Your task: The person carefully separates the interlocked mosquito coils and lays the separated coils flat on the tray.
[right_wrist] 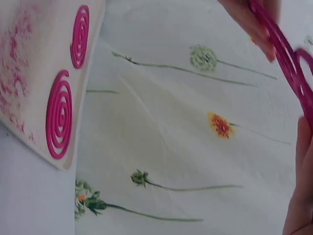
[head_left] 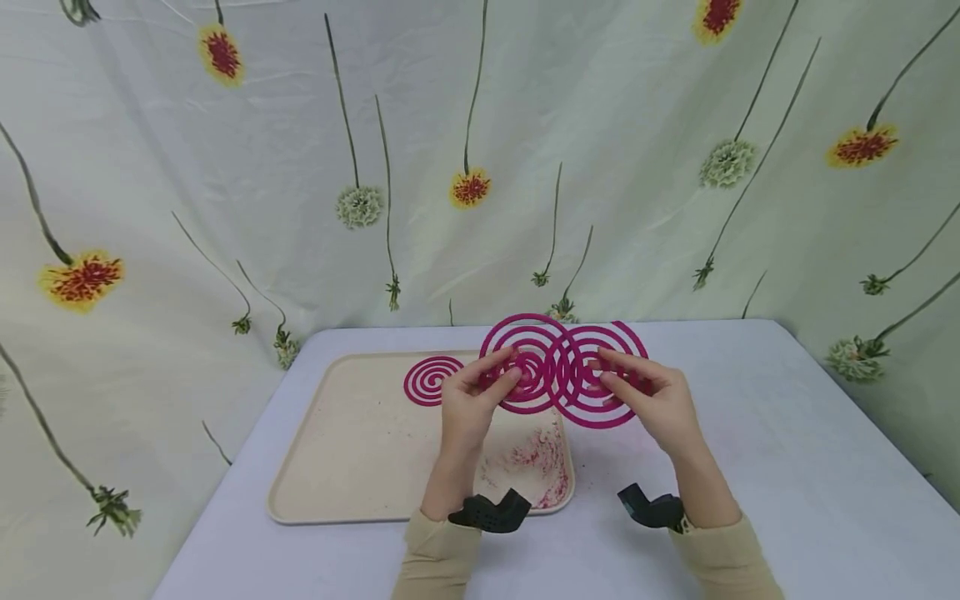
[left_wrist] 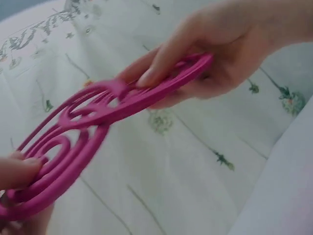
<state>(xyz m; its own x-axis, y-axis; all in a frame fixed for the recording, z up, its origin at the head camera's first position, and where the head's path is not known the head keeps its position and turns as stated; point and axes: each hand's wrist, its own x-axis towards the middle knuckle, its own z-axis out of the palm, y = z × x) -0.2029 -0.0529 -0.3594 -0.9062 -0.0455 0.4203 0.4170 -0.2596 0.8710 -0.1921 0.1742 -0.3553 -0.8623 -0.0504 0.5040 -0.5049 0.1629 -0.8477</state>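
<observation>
Two magenta mosquito coils, the left one [head_left: 536, 365] and the right one [head_left: 582, 377], are held up in the head view, their rings overlapping in the middle. My left hand [head_left: 471, 404] pinches the left coil near its centre with thumb and fingers. The right coil is pinched the same way by my right hand [head_left: 663, 404]. In the left wrist view the joined coils [left_wrist: 98, 115] appear nearly edge-on between both hands. Whether their rings interlock or only overlap I cannot tell.
A cream tray [head_left: 352, 454] lies on the white table [head_left: 787, 467], with magenta crumbs [head_left: 543, 458] at its right end. On it are two more coils, a nearer-looking one [right_wrist: 60, 117] and another [right_wrist: 80, 36]. Behind the table hangs a flowered cloth [head_left: 637, 108].
</observation>
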